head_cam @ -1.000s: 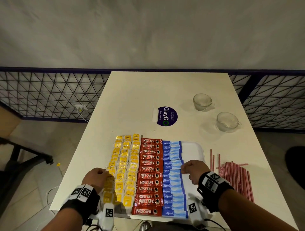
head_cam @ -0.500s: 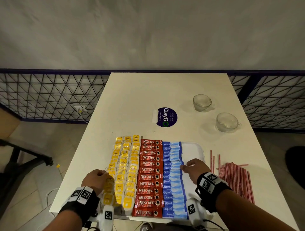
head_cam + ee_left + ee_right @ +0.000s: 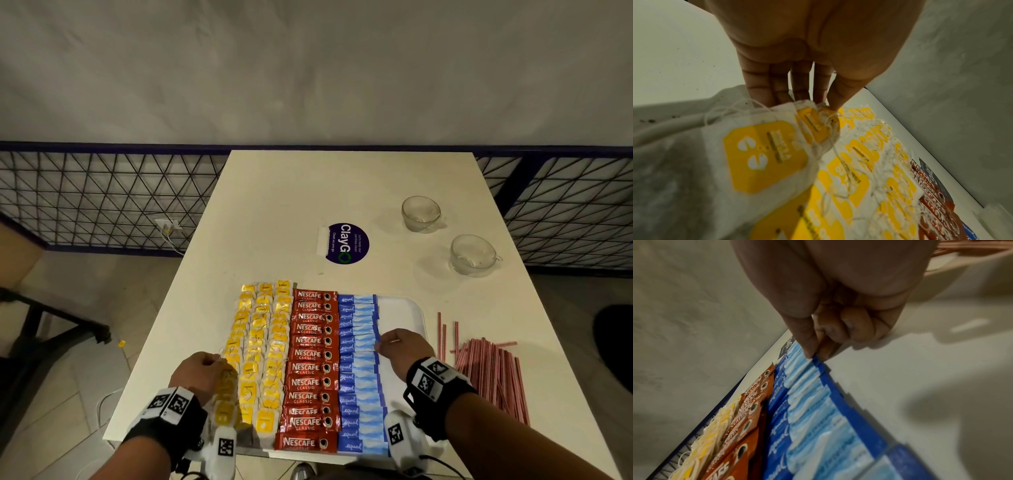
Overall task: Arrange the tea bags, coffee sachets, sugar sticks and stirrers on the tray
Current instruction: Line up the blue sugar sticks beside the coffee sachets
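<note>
A white tray (image 3: 407, 308) holds columns of yellow tea bags (image 3: 260, 342), red coffee sachets (image 3: 310, 366) and blue sugar sticks (image 3: 359, 377). My left hand (image 3: 200, 373) is at the left edge of the tea bags. Its thumb and fingertips (image 3: 777, 97) pinch the top of a tea bag (image 3: 813, 125). My right hand (image 3: 400, 346) is at the right ends of the sugar sticks. Thumb and forefinger pinch the dark blue end of one sugar stick (image 3: 817, 361), and the other fingers are curled. Pink stirrers (image 3: 486, 373) lie in a pile on the table, right of the tray.
Two glass cups (image 3: 421, 214) (image 3: 474, 255) stand at the back right of the white table (image 3: 342, 192). A round purple sticker (image 3: 346, 243) sits mid-table. The tray's right strip is bare. A metal mesh fence (image 3: 102, 202) runs behind the table.
Both hands stay almost where they were. The right hand has shifted very slightly further along the sugar sticks' right ends.
</note>
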Available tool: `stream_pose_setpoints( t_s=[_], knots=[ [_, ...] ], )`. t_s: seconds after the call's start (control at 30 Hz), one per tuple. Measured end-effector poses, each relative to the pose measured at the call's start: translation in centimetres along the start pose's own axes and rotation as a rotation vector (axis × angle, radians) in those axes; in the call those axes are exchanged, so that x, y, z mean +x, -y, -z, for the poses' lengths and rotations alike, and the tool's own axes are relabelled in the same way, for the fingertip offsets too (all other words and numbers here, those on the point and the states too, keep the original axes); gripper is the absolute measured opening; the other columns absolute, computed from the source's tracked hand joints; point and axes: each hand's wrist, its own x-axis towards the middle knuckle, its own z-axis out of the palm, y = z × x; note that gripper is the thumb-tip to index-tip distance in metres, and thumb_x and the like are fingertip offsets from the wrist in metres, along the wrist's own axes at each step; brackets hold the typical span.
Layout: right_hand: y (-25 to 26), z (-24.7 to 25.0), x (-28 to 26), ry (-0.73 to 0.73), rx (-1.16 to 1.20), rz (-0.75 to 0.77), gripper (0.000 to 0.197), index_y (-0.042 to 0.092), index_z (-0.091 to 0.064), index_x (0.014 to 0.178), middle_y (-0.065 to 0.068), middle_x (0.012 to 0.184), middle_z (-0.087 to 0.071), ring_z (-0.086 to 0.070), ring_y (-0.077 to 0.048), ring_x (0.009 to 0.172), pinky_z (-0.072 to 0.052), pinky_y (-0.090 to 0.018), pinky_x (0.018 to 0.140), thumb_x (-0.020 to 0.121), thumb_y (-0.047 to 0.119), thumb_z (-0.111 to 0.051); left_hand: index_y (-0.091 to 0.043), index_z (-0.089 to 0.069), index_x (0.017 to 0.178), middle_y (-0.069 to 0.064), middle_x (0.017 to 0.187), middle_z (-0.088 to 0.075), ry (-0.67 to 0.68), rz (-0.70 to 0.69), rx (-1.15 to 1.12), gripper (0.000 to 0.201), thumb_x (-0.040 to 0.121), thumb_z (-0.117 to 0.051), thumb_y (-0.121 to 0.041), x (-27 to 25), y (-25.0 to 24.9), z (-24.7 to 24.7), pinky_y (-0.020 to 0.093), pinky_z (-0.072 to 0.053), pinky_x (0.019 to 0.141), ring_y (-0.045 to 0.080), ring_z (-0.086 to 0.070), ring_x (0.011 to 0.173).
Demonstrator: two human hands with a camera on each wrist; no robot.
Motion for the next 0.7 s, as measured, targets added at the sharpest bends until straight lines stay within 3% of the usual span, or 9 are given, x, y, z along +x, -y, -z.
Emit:
stream_pose_setpoints(
  t_s=[0.47,0.53,0.63,0.7],
  knots=[
    [-0.2,-0.5,0.3,-0.024,0.010,-0.030,0.015,0.030,-0.062,0.078,0.002,0.086,-0.070,-0.063,-0.020,0.080,-0.049,-0.029,0.072,0.078,0.038,-0.075,-0.019,-0.065,0.089,0.011,0.090,-0.068,0.015,0.012,0.019,0.007,0.089,-0.065,-0.026,0.3,0.5,0.0,0.045,-0.056,0.083,0.033,-0.066,0.088],
    [0.0,-0.4,0.0,-0.031,0.013,-0.035,0.018,0.028,-0.062,0.081,0.003,0.086,-0.069,-0.062,-0.018,0.079,-0.048,-0.027,0.069,0.079,0.041,-0.074,-0.018,-0.066,0.090,0.011,0.090,-0.068,0.032,0.012,0.020,0.009,0.088,-0.064,-0.027,0.2,0.6,0.1,0.045,-0.056,0.083,0.033,-0.066,0.088],
    [0.8,0.4,-0.6,-0.044,-0.016,-0.026,0.028,0.027,-0.061,0.091,0.005,0.090,-0.066,-0.060,-0.017,0.080,-0.040,-0.026,0.064,0.081,0.051,-0.069,-0.018,-0.068,0.091,0.010,0.092,-0.070,0.008,0.006,0.042,0.016,0.088,-0.062,-0.033,-0.3,0.1,0.8,0.036,-0.053,0.081,0.030,-0.064,0.085],
    [1.4,1.0,-1.1,-0.082,-0.017,0.001,0.030,0.027,-0.061,0.095,0.005,0.088,-0.065,-0.059,-0.018,0.081,-0.040,-0.026,0.066,0.082,0.053,-0.066,-0.015,-0.068,0.090,0.011,0.094,-0.070,-0.094,-0.042,0.115,0.019,0.089,-0.060,-0.033,-1.0,-0.9,2.0,0.029,-0.043,0.075,0.027,-0.058,0.080]
  ],
)
